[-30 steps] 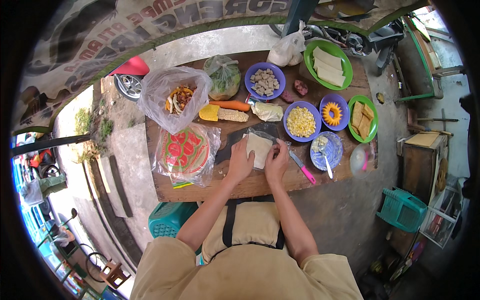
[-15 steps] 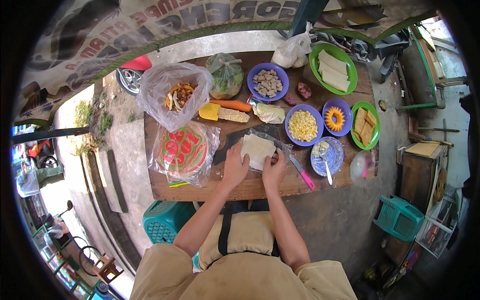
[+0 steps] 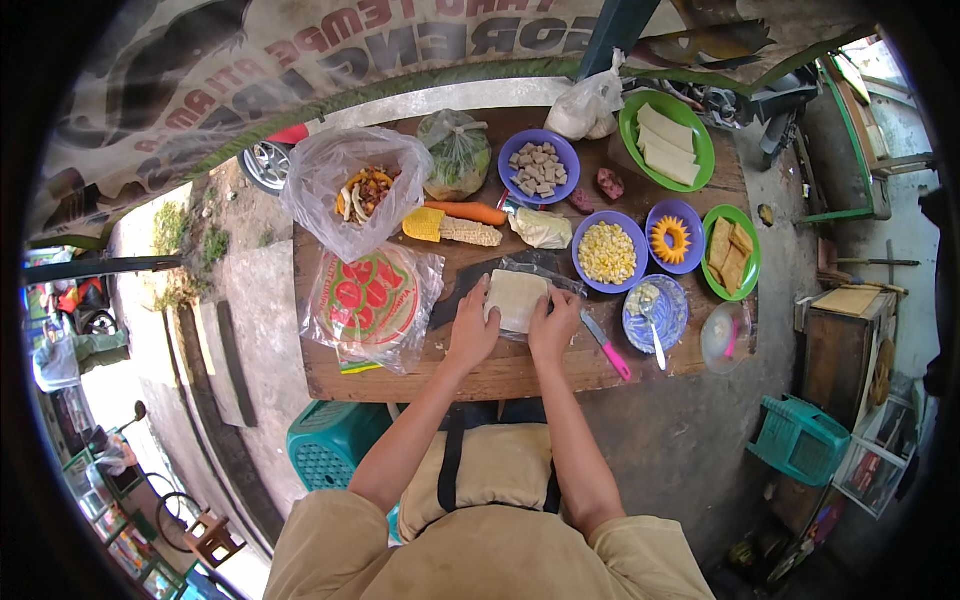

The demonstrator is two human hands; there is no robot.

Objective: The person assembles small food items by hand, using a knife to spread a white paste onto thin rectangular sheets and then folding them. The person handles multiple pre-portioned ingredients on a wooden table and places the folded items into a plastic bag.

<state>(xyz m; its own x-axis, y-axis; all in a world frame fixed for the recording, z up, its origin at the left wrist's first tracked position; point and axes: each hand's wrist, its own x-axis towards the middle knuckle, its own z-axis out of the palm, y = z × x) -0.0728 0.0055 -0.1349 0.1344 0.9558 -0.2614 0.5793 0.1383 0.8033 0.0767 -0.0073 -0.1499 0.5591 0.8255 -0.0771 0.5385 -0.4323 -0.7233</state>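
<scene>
Both hands have stayed put, fingers [image 3: 486,300] pinching the pale, flat, square block [image 3: 517,300] inside clear plastic.

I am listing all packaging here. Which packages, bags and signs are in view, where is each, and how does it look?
Round wrapper pack: left of left hand, red-green print, clear plastic.
Clear bag: table's far left, mixed yellow-red pieces.
Greens bag: far edge, clear.
White bag: far edge, knotted.
Banner: beyond table, pale, dark letters.

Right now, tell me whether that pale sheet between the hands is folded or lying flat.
Flat. The pale sheet lies spread on the dark board, left hand and right hand holding its edges.
</scene>
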